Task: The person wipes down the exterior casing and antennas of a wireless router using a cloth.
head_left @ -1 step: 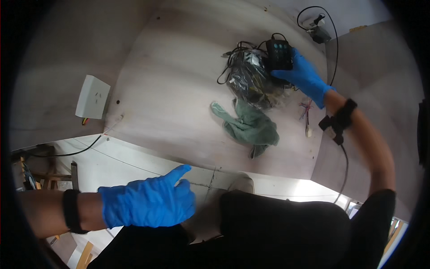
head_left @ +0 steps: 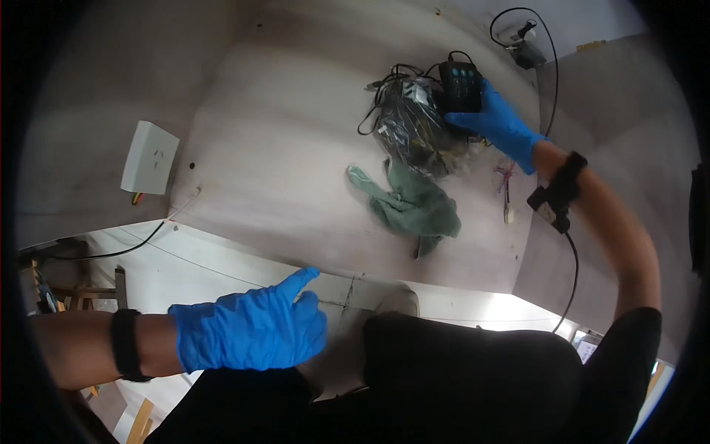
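My right hand (head_left: 499, 122), in a blue glove, grips a small black control box (head_left: 460, 87) with several teal round buttons and a cable at its top. Against the box's left side lies a clear plastic bag (head_left: 418, 133) with dark contents and black cables (head_left: 373, 103) around it. Just below the bag is a crumpled green cloth (head_left: 414, 203). My left hand (head_left: 255, 325), also gloved in blue, hovers before the table's near edge, well apart from these things. One digit stretches forward and the other fingers curl loosely; nothing shows in them.
The pale tabletop (head_left: 274, 163) has upright panels at left and right. A white socket box (head_left: 150, 157) is at the left panel. A black adapter (head_left: 526, 53) with a looping cable is plugged in at the far right. Thin wires with a white connector (head_left: 509, 214) lie below my right wrist.
My left hand has shifted slightly right and up. My right forearm has moved a little to the right, while the hand keeps its grip on the control box.
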Tool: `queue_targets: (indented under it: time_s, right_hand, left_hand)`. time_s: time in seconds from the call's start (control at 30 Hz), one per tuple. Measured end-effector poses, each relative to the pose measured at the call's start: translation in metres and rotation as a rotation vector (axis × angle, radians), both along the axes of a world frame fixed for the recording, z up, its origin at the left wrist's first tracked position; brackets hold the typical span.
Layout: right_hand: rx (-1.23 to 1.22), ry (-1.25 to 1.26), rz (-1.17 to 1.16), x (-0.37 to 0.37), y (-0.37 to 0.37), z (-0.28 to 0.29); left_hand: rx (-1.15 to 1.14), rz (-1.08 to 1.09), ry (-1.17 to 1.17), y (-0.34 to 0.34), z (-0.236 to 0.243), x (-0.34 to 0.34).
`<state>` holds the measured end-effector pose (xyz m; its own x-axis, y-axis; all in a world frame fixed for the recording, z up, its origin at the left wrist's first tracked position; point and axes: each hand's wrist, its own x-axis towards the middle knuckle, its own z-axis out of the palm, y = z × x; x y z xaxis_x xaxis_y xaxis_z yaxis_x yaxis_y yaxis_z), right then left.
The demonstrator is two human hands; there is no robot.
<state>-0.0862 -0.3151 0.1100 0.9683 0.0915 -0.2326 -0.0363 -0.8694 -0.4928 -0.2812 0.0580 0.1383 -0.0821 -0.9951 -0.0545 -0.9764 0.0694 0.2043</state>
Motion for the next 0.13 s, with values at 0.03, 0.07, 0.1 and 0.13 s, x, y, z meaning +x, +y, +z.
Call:
queue_targets:
  time_s: [0.03, 0.07, 0.1, 0.13]
  right_hand:
    - [-0.016, 0.008, -0.002, 0.004, -0.003, -0.006]
    - [0.07, 0.01, -0.031, 0.01, -0.007, -0.014]
    - [0.187, 0.012, -0.052, 0.017, -0.002, -0.028]
    - [0.197, 0.02, -0.045, 0.019, -0.003, -0.037]
  left_hand:
    - [-0.003, 0.022, -0.058, -0.002, -0.009, -0.003]
    - [-0.008, 0.046, -0.116, -0.003, -0.017, -0.006]
    - [-0.003, 0.08, -0.071, -0.002, -0.019, -0.009]
    - [0.076, 0.069, -0.004, 0.0, -0.019, -0.013]
